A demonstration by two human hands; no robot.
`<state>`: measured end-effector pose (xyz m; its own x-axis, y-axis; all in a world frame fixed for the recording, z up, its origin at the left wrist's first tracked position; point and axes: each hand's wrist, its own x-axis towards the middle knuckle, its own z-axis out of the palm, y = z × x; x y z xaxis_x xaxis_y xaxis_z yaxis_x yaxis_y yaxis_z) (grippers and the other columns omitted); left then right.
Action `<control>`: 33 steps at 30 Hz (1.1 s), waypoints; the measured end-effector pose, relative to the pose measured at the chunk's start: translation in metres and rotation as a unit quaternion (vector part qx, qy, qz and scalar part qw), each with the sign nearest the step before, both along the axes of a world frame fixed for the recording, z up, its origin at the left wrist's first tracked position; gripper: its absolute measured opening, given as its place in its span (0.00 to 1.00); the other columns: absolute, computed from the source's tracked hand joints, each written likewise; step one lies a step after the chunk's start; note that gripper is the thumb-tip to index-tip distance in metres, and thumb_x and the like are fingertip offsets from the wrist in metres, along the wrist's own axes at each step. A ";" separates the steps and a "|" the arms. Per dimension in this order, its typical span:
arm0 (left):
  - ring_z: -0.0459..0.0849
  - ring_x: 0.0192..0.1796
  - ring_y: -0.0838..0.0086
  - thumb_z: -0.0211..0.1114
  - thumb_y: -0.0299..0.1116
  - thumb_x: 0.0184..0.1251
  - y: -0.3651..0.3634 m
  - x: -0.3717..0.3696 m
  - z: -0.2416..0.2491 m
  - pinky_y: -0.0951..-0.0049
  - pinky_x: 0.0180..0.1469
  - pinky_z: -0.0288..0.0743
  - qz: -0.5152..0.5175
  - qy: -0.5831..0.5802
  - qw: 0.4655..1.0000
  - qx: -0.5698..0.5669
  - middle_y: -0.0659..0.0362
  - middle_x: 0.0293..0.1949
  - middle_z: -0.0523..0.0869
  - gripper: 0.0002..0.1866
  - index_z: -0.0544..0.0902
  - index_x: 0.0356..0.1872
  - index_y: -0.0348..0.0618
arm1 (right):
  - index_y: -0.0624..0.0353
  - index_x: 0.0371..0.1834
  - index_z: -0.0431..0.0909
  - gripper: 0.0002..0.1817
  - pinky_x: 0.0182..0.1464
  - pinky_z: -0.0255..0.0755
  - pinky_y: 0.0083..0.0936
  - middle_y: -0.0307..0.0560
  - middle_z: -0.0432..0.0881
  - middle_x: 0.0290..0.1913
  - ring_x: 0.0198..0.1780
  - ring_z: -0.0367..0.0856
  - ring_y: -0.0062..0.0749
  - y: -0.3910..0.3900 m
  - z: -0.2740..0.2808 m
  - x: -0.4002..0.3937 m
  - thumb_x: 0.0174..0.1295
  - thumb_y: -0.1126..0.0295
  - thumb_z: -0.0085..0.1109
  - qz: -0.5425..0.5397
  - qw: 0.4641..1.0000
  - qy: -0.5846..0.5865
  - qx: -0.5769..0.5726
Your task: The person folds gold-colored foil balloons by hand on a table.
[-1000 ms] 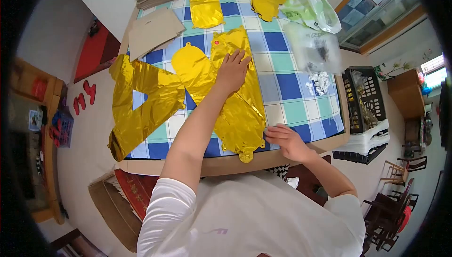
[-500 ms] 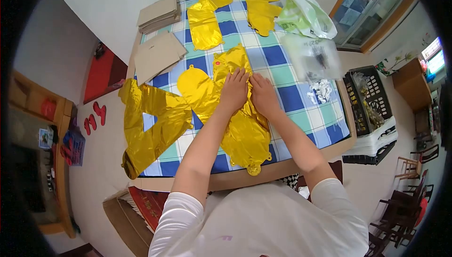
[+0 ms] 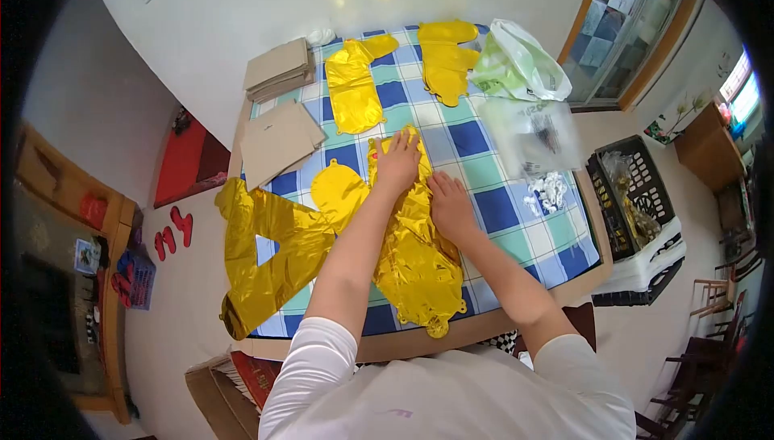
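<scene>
A flat gold foil balloon (image 3: 419,272), creased along its length, lies in front of me on the checked cloth. My left hand (image 3: 398,167) rests flat on its far end, fingers apart and pointing away from me. Along its right edge lies my right hand (image 3: 453,208), fingers stretched out, partly on the foil and partly by the cloth. Neither hand grips anything. To the left is a gold foil balloon shaped like an A (image 3: 302,238), with a rounded gold foil piece (image 3: 337,190) beside it, partly hidden by my left forearm.
Two more gold foil balloons (image 3: 355,89) (image 3: 445,65) lie at the far side. Cardboard sheets (image 3: 278,137) sit at the left. A green-and-white plastic bag (image 3: 520,61), a clear bag (image 3: 528,135) and crumpled white bits (image 3: 550,191) are at the right. A black crate (image 3: 633,186) stands beyond the table.
My left hand has slid toward the far end of the balloon. My right hand stays at the right edge. The view has tilted up, so everything sits lower.
</scene>
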<state>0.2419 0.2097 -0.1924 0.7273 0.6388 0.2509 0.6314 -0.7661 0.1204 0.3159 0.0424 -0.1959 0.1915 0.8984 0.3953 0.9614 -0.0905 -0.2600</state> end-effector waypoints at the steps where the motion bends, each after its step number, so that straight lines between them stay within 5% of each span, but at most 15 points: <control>1: 0.61 0.74 0.63 0.47 0.42 0.75 0.004 -0.001 0.003 0.41 0.73 0.46 0.031 -0.031 0.999 -0.015 0.56 0.71 0.67 0.24 0.68 0.68 0.47 | 0.63 0.63 0.70 0.23 0.72 0.55 0.44 0.53 0.71 0.67 0.71 0.64 0.44 0.001 0.001 -0.001 0.65 0.73 0.44 -0.004 1.000 0.003 -0.009; 3: 0.63 0.73 0.60 0.48 0.40 0.74 0.008 -0.009 0.005 0.42 0.72 0.48 0.099 -0.091 0.990 -0.047 0.53 0.70 0.68 0.23 0.70 0.67 0.46 | 0.63 0.64 0.70 0.23 0.73 0.53 0.43 0.52 0.70 0.68 0.72 0.63 0.42 0.000 0.001 -0.001 0.65 0.72 0.43 -0.008 0.999 0.010 -0.031; 4: 0.70 0.65 0.54 0.52 0.38 0.72 0.015 -0.020 0.008 0.47 0.68 0.58 0.091 -0.205 0.972 -0.069 0.48 0.61 0.76 0.20 0.75 0.60 0.43 | 0.63 0.64 0.70 0.23 0.73 0.53 0.43 0.52 0.70 0.67 0.72 0.63 0.42 0.000 0.001 -0.001 0.65 0.72 0.43 -0.003 1.000 0.009 -0.024; 8: 0.77 0.49 0.51 0.58 0.39 0.66 0.011 -0.071 0.013 0.54 0.55 0.70 0.210 -0.258 0.941 -0.057 0.47 0.44 0.83 0.14 0.82 0.42 0.40 | 0.63 0.64 0.70 0.23 0.73 0.52 0.43 0.52 0.71 0.67 0.72 0.63 0.41 0.000 -0.002 0.000 0.66 0.71 0.43 -0.003 1.000 0.013 -0.012; 12: 0.80 0.45 0.50 0.66 0.43 0.58 -0.017 -0.093 0.037 0.51 0.49 0.74 0.256 -0.101 0.950 -0.151 0.46 0.40 0.84 0.16 0.83 0.36 0.40 | 0.62 0.62 0.70 0.21 0.71 0.56 0.44 0.52 0.71 0.65 0.70 0.65 0.44 0.002 -0.009 0.002 0.66 0.72 0.46 0.006 1.000 0.012 0.019; 16: 0.84 0.42 0.53 0.65 0.41 0.59 -0.015 -0.090 0.025 0.54 0.45 0.77 0.227 -0.148 0.937 -0.219 0.48 0.35 0.85 0.13 0.83 0.33 0.40 | 0.59 0.63 0.69 0.21 0.71 0.56 0.44 0.53 0.72 0.64 0.69 0.66 0.44 0.002 -0.006 0.000 0.68 0.67 0.46 0.009 0.999 0.027 0.032; 19: 0.84 0.42 0.53 0.65 0.39 0.59 -0.017 -0.084 0.015 0.54 0.46 0.77 0.213 -0.234 0.923 -0.219 0.48 0.33 0.85 0.12 0.82 0.34 0.40 | 0.53 0.64 0.69 0.21 0.70 0.57 0.45 0.54 0.73 0.63 0.69 0.66 0.46 0.000 0.008 -0.003 0.68 0.64 0.48 0.012 0.999 0.029 0.036; 20: 0.83 0.45 0.52 0.65 0.39 0.60 -0.014 -0.075 0.017 0.54 0.48 0.76 0.242 -0.300 0.883 -0.270 0.48 0.40 0.84 0.13 0.81 0.37 0.40 | 0.51 0.65 0.69 0.22 0.70 0.57 0.46 0.54 0.73 0.63 0.69 0.66 0.46 -0.001 0.009 -0.004 0.68 0.63 0.49 0.014 0.999 0.025 0.035; 23: 0.81 0.50 0.50 0.65 0.39 0.61 -0.027 -0.064 0.026 0.55 0.52 0.76 0.312 -0.229 0.907 -0.163 0.47 0.49 0.81 0.13 0.80 0.38 0.40 | 0.46 0.66 0.69 0.22 0.69 0.57 0.47 0.54 0.73 0.62 0.68 0.67 0.47 0.000 0.003 -0.004 0.69 0.62 0.50 0.010 0.999 0.006 0.040; 24: 0.78 0.54 0.47 0.68 0.41 0.59 -0.032 -0.064 0.040 0.54 0.55 0.74 0.310 -0.144 0.917 -0.206 0.45 0.55 0.76 0.18 0.78 0.43 0.38 | 0.45 0.66 0.70 0.22 0.69 0.58 0.47 0.54 0.73 0.62 0.68 0.67 0.47 0.000 0.002 -0.004 0.68 0.62 0.50 0.011 0.999 0.005 0.039; 27: 0.79 0.54 0.49 0.71 0.44 0.56 -0.011 -0.063 0.027 0.56 0.55 0.75 0.289 -0.074 0.913 -0.278 0.43 0.48 0.79 0.27 0.74 0.50 0.35 | 0.45 0.65 0.71 0.21 0.69 0.58 0.47 0.54 0.73 0.62 0.67 0.67 0.47 0.002 0.000 -0.002 0.68 0.62 0.50 0.013 0.999 -0.004 0.041; 30: 0.80 0.53 0.51 0.73 0.42 0.55 -0.006 -0.059 0.014 0.57 0.56 0.75 0.235 -0.200 0.922 -0.232 0.44 0.44 0.82 0.33 0.67 0.57 0.36 | 0.45 0.64 0.72 0.21 0.69 0.58 0.47 0.54 0.72 0.63 0.67 0.68 0.46 0.003 -0.003 0.000 0.68 0.62 0.51 0.014 0.999 -0.013 0.040; 33: 0.82 0.51 0.49 0.71 0.36 0.55 -0.036 -0.053 0.047 0.56 0.53 0.75 0.292 -0.317 0.857 -0.282 0.45 0.42 0.83 0.32 0.66 0.59 0.42 | 0.44 0.64 0.73 0.20 0.69 0.58 0.47 0.54 0.72 0.63 0.67 0.68 0.46 0.003 -0.005 -0.001 0.68 0.62 0.51 0.014 0.999 -0.016 0.038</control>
<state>0.1890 0.1734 -0.1454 0.0739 0.9972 0.0096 0.5577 -0.0493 0.8286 0.3148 0.0455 -0.2004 0.1531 0.8704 0.4679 0.9712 -0.0452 -0.2338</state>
